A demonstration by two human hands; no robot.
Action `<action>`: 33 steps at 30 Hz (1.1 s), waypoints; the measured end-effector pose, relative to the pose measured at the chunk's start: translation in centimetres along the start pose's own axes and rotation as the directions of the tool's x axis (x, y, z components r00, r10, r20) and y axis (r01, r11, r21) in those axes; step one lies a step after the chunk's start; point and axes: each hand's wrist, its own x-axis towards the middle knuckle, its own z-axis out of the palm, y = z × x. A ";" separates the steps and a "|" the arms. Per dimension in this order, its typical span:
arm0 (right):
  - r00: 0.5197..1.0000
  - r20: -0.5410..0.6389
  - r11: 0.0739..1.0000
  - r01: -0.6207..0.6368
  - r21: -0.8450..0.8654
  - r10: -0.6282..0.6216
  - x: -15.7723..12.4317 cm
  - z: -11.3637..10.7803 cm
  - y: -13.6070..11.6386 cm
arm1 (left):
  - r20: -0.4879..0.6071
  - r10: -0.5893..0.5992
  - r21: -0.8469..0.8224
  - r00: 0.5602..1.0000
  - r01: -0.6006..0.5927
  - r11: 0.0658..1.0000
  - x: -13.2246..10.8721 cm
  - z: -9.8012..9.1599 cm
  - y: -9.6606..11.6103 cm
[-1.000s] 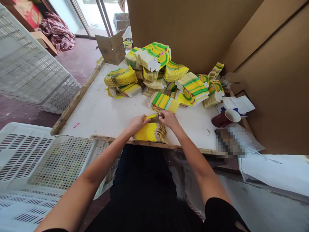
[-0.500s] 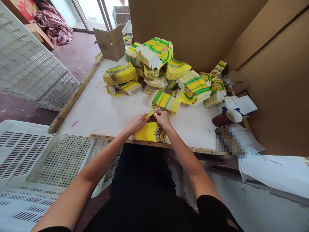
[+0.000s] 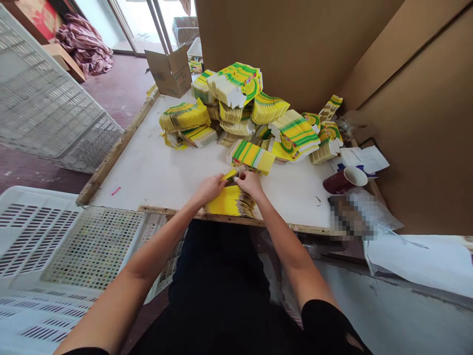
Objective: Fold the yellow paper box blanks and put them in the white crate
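Near the front edge of the white table [image 3: 136, 177], my left hand [image 3: 211, 190] is closed on a small yellow carton [image 3: 229, 174]. At the carton's right end is my right hand [image 3: 250, 184], its fingers pinched together; whether they grip the carton's flap is too small to make out. Below both hands lies a fanned stack of flat yellow cartons [image 3: 225, 203]. Just beyond them rests a bundle of green, yellow and white cartons [image 3: 251, 157]. Farther back, several more carton bundles [image 3: 236, 81] are heaped up.
A brown cardboard box [image 3: 170, 74] stands open at the back left. On the right lie a dark red mug [image 3: 338, 183], papers and a plastic bag [image 3: 380, 209]. White plastic crates [image 3: 92, 246] sit left of the table, and a tall cardboard wall [image 3: 295, 44] rises behind.
My right fingers have shifted slightly at the carton's end. The left hand keeps its hold, and the whole view has tilted a little.
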 end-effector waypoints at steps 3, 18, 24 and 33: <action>0.996 0.036 0.990 0.082 -0.111 -0.078 -0.2 -1.1 0.8 | -0.006 -0.021 -0.009 1.000 0.021 1.000 0.0 0.3 -0.1; 0.792 0.505 0.939 0.300 0.167 -0.343 -2.5 -4.8 4.2 | 0.072 0.016 0.046 0.997 -0.019 0.999 1.6 -0.2 0.3; 0.950 0.171 0.965 0.262 0.016 -0.261 -2.4 -4.6 4.3 | 0.078 0.043 0.071 0.996 -0.049 0.996 1.4 0.0 0.2; 0.935 -0.087 0.925 0.320 -0.204 -0.343 -2.9 -2.8 4.3 | 0.065 0.032 0.062 0.997 -0.036 0.997 1.4 0.2 0.2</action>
